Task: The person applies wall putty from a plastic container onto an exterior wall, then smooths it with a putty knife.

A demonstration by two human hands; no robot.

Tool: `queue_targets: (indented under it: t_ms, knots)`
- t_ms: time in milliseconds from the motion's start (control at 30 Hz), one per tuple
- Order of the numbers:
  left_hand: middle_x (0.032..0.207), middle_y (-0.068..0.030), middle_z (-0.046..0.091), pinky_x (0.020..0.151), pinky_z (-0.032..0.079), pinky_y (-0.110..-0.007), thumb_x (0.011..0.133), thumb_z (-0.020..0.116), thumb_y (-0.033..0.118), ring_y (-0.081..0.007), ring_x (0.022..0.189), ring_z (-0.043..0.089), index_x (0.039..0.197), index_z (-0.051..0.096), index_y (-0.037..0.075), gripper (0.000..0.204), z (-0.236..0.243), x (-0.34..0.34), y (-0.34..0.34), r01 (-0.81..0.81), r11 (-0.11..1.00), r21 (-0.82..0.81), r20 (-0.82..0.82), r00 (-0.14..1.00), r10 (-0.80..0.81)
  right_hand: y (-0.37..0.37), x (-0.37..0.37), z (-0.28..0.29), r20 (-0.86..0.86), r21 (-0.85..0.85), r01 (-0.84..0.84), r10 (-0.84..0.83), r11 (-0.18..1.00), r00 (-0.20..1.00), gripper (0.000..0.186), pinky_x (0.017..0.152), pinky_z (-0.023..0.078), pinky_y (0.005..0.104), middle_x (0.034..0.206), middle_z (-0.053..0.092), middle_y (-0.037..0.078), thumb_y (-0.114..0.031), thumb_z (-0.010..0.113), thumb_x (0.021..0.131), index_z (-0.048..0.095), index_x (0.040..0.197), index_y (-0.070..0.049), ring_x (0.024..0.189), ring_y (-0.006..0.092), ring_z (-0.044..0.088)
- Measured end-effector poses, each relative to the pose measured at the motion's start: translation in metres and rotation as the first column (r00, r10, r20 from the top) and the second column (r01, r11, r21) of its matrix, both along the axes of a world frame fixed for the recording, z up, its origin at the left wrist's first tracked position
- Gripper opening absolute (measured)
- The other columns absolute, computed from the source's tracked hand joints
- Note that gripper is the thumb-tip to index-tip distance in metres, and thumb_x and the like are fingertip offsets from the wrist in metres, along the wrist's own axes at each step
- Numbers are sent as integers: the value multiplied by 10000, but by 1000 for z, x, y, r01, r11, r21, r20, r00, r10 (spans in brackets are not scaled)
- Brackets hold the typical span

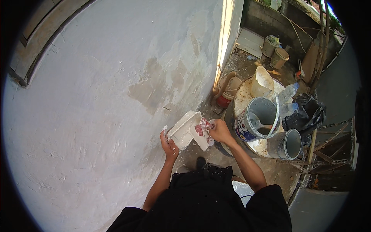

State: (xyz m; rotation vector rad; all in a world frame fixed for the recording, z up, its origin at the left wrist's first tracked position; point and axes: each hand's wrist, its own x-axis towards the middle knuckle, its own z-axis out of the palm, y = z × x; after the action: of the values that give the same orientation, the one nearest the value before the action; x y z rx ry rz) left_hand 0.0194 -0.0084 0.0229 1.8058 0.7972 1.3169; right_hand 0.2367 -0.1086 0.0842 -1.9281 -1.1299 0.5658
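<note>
My left hand is closed round the near left side of a white plaster-smeared tray, its fingers dabbed with white. Closed on a wide putty knife, my right hand keeps the blade over the tray's right part. White paste coats the blade, and reddish patches show through near its handle. The handle itself is mostly hidden in my fingers. Just beyond the tray stands a grey-white wall with a bare brownish patch; the tray is close to it, but I cannot tell whether they touch.
On the right, a round drum top bears a bucket with a handle, a grey bucket, plastic bottles and a cut white container. A black bag and a rusty metal frame stand farther right. Pails lie behind.
</note>
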Motion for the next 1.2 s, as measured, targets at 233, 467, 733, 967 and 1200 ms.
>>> queue_targets:
  t_ms: [233,467,733,967,1200]
  knots:
    - [1270,-253,450,1020,347,-405,1016,303,304,-318,1201,471,1377,203,-113,561,2,5,3,20,999,41,50,999,-22,2,-14,-17,-209,-22,-122,115,992,971,171,556,459,390,569,569,203,-92,600,688,651,793,32,526,259,600]
    - [1221,-281,501,994,374,-407,1006,331,352,-326,1141,522,1377,133,-69,595,7,10,4,129,992,2,134,983,-128,4,-23,-34,-467,-2,-187,164,982,869,118,498,444,313,551,590,88,-36,555,723,651,745,29,516,124,558]
    - [1228,-272,500,999,363,-408,1021,281,289,-321,1145,518,1398,134,-62,536,0,10,1,68,997,23,47,997,-69,-2,-30,-34,-675,136,-223,255,965,693,154,454,329,223,635,557,-42,40,508,829,657,794,20,550,25,448]
    - [1209,-217,509,998,351,-362,1018,275,219,-269,1163,488,1380,237,-79,470,-4,12,-4,38,995,-95,3,999,-38,-8,-25,-44,-725,144,-222,256,964,640,165,466,322,214,666,572,-48,49,508,849,671,843,24,561,15,450]
    - [1279,-186,453,1031,298,-334,1032,304,274,-247,1210,407,1330,355,-62,452,-50,-14,8,-81,925,-371,-116,992,41,-16,-21,-66,-816,82,-207,185,975,547,222,554,423,196,831,653,4,92,477,836,665,942,37,679,30,549]
